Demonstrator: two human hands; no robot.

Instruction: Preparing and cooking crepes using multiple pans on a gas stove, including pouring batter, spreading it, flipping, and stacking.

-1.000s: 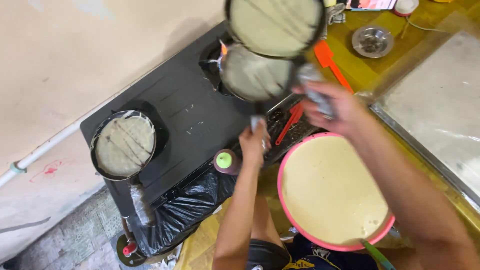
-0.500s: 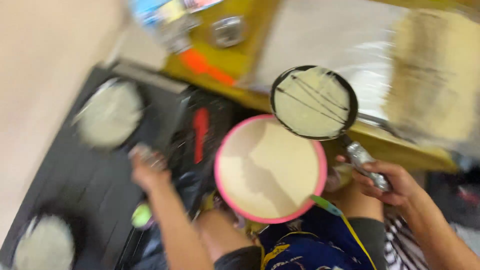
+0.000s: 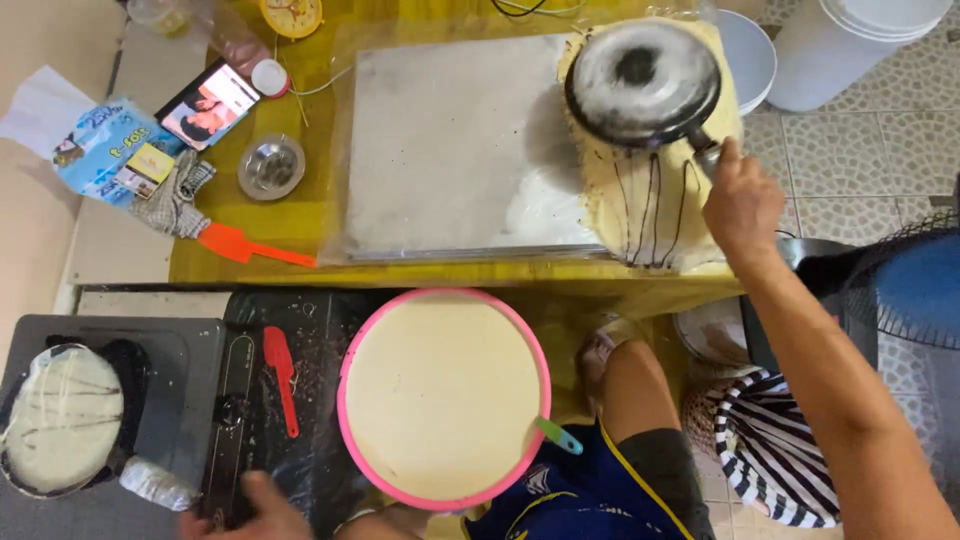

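While my right hand [image 3: 742, 205] grips the upturned frying pan [image 3: 642, 84] over the crepe stack [image 3: 655, 215], my left hand [image 3: 262, 508] rests loosely spread beside the stove [image 3: 190, 370], holding nothing.

A yellow table [image 3: 330, 255] is bearing a steel tray [image 3: 450, 150], an orange spatula [image 3: 245, 247], a small metal bowl [image 3: 271, 166] and a phone [image 3: 208, 105].

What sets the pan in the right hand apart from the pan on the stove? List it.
1. The pan in the right hand is flipped bottom-up, showing its dark underside; the pan on the stove sits upright.
2. The held pan hangs over the stack of crepes on the yellow table; the stove pan holds a pale crepe with dark drizzle lines.
3. No hand grips the stove pan; the left hand is near its wrapped handle.

Both are round and dark.
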